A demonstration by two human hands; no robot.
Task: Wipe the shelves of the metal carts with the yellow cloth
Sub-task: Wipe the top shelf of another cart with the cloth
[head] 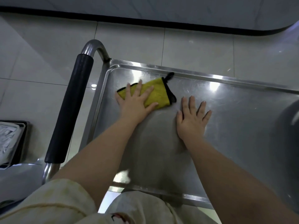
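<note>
Left hand (137, 102) presses flat on the cloth (159, 92), not gripping it, on the shelf (239, 120); right hand (191, 122) lies flat and empty just beside it. Wiping seems under way, and the stretch beyond the right hand probably remains.

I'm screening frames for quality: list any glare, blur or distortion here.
Head view: glare patches on the cart shelf near its far rim and near edge; wide-angle distortion curves the black baseboard; a blurred dark shape crowds the right edge; left hand, yellow cloth and right hand are fairly sharp.
</note>
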